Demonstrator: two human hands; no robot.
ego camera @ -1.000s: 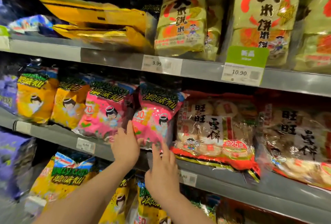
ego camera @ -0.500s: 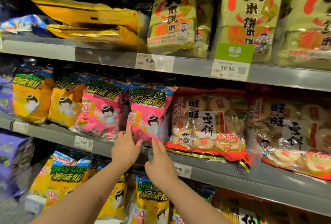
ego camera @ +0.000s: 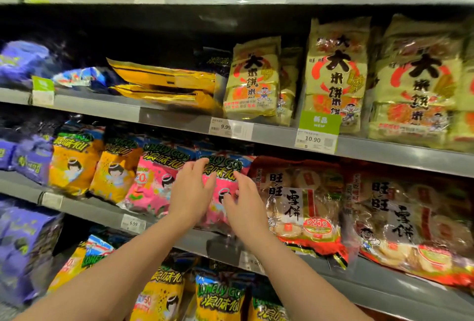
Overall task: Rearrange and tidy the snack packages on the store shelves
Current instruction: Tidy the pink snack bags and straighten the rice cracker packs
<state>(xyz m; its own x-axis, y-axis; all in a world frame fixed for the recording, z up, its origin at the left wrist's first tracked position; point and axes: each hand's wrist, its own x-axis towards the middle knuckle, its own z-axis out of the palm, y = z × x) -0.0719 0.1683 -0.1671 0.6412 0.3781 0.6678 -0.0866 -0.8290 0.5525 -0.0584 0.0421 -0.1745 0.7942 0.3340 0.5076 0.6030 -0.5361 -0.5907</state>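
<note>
A pink snack bag stands upright on the middle shelf, between another pink bag and a red rice-cracker pack. My left hand lies flat against the bag's left side, fingers spread. My right hand hovers in front of its right side, fingers apart and slightly curled. Neither hand grips the bag. My hands hide the lower part of the bag.
Orange bags and purple bags stand further left. On the shelf above, gold packs lie flat next to upright yellow-green rice-cracker packs. Yellow bags fill the shelf below. Price tags line the shelf edges.
Both hands have moved up from the bag's bottom edge to its front and sides. The view has tilted upward, and a higher shelf has come into sight.
</note>
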